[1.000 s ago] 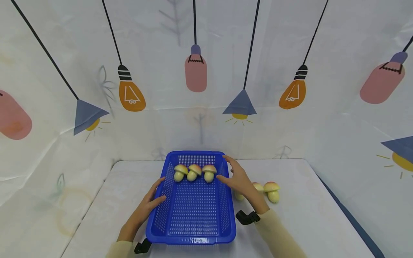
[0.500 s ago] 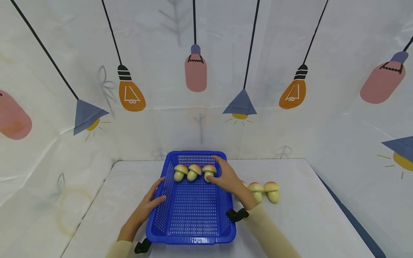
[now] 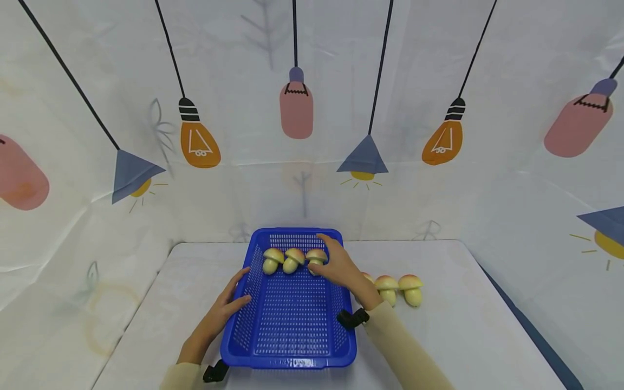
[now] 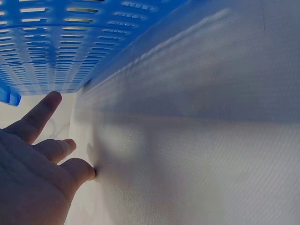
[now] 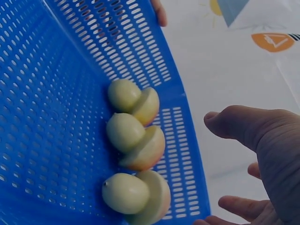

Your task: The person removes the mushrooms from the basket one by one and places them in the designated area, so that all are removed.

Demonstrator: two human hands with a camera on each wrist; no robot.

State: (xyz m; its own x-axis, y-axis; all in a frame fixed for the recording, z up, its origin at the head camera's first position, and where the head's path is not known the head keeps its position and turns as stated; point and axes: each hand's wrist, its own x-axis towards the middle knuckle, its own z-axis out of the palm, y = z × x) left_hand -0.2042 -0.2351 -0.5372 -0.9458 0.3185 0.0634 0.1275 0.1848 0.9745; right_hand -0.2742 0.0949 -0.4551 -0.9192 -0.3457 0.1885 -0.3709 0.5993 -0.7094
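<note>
A blue perforated plastic basket (image 3: 292,319) stands on the white table, tilted in the head view's perspective. Three toy mushrooms lie in a row at its far end: a left mushroom (image 3: 272,261), a middle mushroom (image 3: 293,260) and a right mushroom (image 3: 317,254). My left hand (image 3: 221,311) touches the basket's left side, its fingers (image 4: 40,117) extended beside the blue wall. Over the basket's far right part hovers my right hand (image 3: 341,266), thumb and fingers spread, its thumb overlapping the right mushroom. The right wrist view shows nothing between that hand's thumb (image 5: 234,123) and fingers.
To the right of the basket, more toy mushrooms (image 3: 411,290) lie on the white table (image 3: 458,336), one partly hidden behind the right wrist. A white sheet (image 3: 312,189) printed with hanging lamps stands close behind the table. Each wrist bears a black camera mount (image 3: 353,318).
My right hand has moved left from the basket's right rim to over the right mushroom, uncovering more of the mushrooms on the table. The left hand and basket have stayed put.
</note>
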